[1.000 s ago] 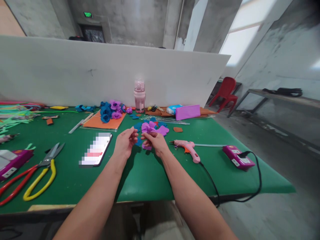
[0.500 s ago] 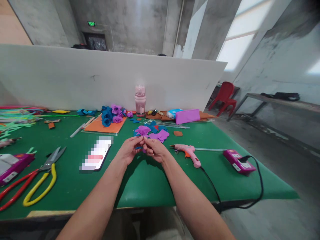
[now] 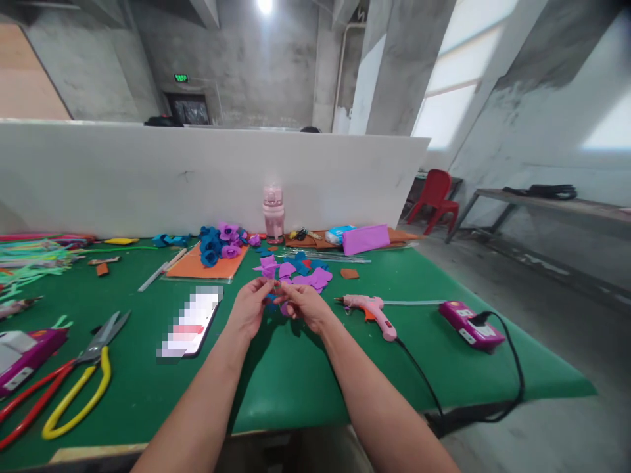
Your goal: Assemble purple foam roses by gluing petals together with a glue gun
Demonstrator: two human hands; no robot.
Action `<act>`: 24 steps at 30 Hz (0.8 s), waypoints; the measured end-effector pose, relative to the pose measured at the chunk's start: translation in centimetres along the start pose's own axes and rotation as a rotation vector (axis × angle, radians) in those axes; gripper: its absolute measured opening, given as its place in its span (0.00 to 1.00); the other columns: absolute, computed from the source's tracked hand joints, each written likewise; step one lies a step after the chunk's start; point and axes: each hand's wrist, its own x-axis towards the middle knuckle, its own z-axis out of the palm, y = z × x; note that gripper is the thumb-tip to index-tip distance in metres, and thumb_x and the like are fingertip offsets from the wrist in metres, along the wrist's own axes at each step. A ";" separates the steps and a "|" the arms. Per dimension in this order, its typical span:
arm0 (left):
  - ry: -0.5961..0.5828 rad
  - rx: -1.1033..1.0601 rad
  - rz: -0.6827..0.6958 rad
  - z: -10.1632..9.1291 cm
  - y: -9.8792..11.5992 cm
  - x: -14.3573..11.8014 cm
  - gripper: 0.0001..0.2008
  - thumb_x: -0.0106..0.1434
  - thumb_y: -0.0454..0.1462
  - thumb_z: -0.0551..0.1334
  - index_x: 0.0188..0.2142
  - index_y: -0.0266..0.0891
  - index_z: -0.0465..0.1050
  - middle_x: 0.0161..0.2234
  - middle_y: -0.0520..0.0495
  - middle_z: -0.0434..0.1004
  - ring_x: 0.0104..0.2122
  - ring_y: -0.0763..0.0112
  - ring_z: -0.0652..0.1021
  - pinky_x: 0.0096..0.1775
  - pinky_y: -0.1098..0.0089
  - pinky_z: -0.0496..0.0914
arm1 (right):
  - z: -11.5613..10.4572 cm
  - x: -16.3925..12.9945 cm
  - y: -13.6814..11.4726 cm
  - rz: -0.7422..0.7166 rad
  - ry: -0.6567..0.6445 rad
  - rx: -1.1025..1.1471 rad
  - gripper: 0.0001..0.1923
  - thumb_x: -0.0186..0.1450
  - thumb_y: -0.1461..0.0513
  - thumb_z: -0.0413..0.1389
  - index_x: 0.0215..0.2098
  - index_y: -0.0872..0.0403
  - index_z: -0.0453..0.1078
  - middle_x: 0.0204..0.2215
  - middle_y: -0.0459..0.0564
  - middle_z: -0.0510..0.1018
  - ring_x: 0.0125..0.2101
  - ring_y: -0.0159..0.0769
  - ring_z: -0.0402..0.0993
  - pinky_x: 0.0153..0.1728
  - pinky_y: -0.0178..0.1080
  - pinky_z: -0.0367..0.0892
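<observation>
My left hand (image 3: 251, 307) and my right hand (image 3: 303, 305) meet above the green table (image 3: 276, 368), fingertips pinched together on a small purple foam piece (image 3: 283, 307). Just behind my hands lies a loose pile of purple and blue foam petals (image 3: 300, 270). A pink glue gun (image 3: 369, 307) lies to the right of my right hand, not touched. A phone (image 3: 190, 320) lies left of my left hand.
Finished blue and purple foam flowers (image 3: 219, 238) rest on an orange sheet (image 3: 197, 261). A pink bottle (image 3: 273, 209) stands by the white partition (image 3: 148, 177). Yellow-handled scissors (image 3: 79, 387) lie front left. A magenta power strip (image 3: 470, 323) with a black cable sits right.
The purple flower cluster I held up a second ago is no longer raised; my hands have come lower and closer, pinching a small piece. The camera has tilted upward.
</observation>
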 end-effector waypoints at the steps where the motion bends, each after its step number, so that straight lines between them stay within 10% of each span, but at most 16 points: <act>1: 0.010 0.015 0.024 0.0 0.0 0.1 0.14 0.43 0.40 0.70 0.26 0.35 0.71 0.25 0.52 0.73 0.24 0.79 0.70 0.27 0.77 0.62 | 0.0 0.1 -0.1 -0.025 0.081 -0.041 0.21 0.55 0.47 0.56 0.30 0.57 0.72 0.23 0.46 0.76 0.11 0.20 0.60 0.10 0.26 0.53; 7: -0.025 0.000 0.022 0.2 0.6 0.1 0.15 0.41 0.40 0.71 0.25 0.36 0.69 0.24 0.53 0.72 0.21 0.81 0.68 0.24 0.78 0.61 | -1.3 -2.8 -2.1 -0.261 0.393 -0.250 0.17 0.60 0.51 0.50 0.31 0.54 0.72 0.24 0.46 0.76 0.15 0.24 0.63 0.17 0.30 0.61; 11: -0.126 -0.031 -0.045 0.7 0.8 -0.4 0.15 0.43 0.38 0.71 0.26 0.36 0.68 0.24 0.52 0.72 0.22 0.80 0.68 0.24 0.78 0.63 | -5.9 -8.6 -3.8 -0.370 0.623 -0.745 0.13 0.61 0.54 0.51 0.29 0.53 0.72 0.24 0.46 0.76 0.23 0.29 0.69 0.25 0.31 0.61; 14: -0.157 -0.042 -0.081 1.0 0.7 -0.6 0.14 0.44 0.38 0.71 0.26 0.36 0.68 0.24 0.51 0.72 0.22 0.79 0.68 0.23 0.78 0.63 | -10.4 -12.5 -4.3 -0.194 0.857 -1.057 0.18 0.62 0.52 0.48 0.22 0.54 0.69 0.19 0.46 0.73 0.22 0.30 0.66 0.24 0.32 0.56; 19: -0.164 -0.061 -0.095 0.9 0.2 -0.6 0.14 0.47 0.38 0.70 0.28 0.35 0.68 0.25 0.51 0.72 0.22 0.80 0.68 0.23 0.78 0.63 | -14.2 -13.7 -3.6 0.174 0.695 -1.193 0.16 0.55 0.48 0.55 0.27 0.53 0.68 0.21 0.45 0.75 0.22 0.31 0.67 0.23 0.31 0.52; 24: -0.171 -0.123 -0.134 0.4 -0.3 -0.7 0.13 0.48 0.38 0.69 0.29 0.35 0.67 0.24 0.52 0.70 0.20 0.82 0.67 0.22 0.78 0.62 | -13.9 -12.5 -3.0 0.157 0.559 -1.154 0.10 0.58 0.56 0.53 0.24 0.54 0.64 0.16 0.44 0.72 0.20 0.31 0.66 0.23 0.32 0.54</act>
